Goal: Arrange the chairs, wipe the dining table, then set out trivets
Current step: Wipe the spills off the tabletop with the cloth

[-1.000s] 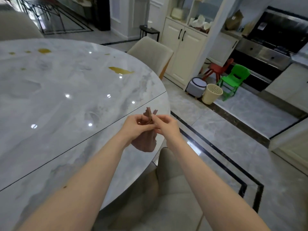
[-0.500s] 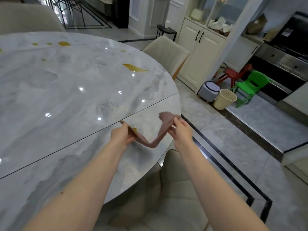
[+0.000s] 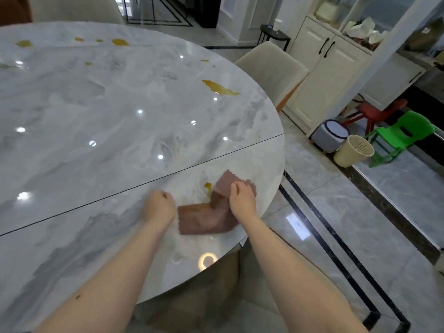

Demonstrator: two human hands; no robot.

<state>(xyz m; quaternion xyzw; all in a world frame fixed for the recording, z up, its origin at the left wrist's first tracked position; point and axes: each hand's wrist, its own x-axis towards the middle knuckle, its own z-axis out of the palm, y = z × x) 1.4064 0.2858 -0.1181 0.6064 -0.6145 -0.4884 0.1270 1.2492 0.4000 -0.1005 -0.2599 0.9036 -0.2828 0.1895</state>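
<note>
1. Dining table [image 3: 101,121]: round, glossy grey-white marble top with a thin dark seam running across it. It fills the left and centre of the head view.
2. Yellow-orange spills on the top: one large streak [image 3: 219,88] towards the right rim, several small blots [image 3: 119,42] along the far side, and one small spot [image 3: 208,186] just beyond the seam's near side, close to the hands.
3. Cloth [image 3: 209,216]: brownish-pink, with a zigzag edge, lying partly folded on the near right part of the table, close to the rim. One end rises towards the small spot; the other lies flat.
4. Right hand [image 3: 241,199]: on the raised end of the cloth, fingers curled over it and gripping it.
5. Left hand [image 3: 159,207]: just beside the cloth's flat end, fingers curled into a fist. Motion blur hides whether it pinches the cloth edge; cannot tell.
6. Both bare forearms reach in from the bottom of the frame.
7. Beige upholstered chair [image 3: 271,68] at the far right rim, tucked against the table. Another pale chair [image 3: 216,304] shows under the near edge, below the arms.
8. Beyond, on the grey tiled floor: cream cabinet [image 3: 329,75] with black handles, a grey round bin [image 3: 332,134], a cream wastebasket [image 3: 353,151], a green child's chair [image 3: 403,135] and a red one [image 3: 374,111].
</note>
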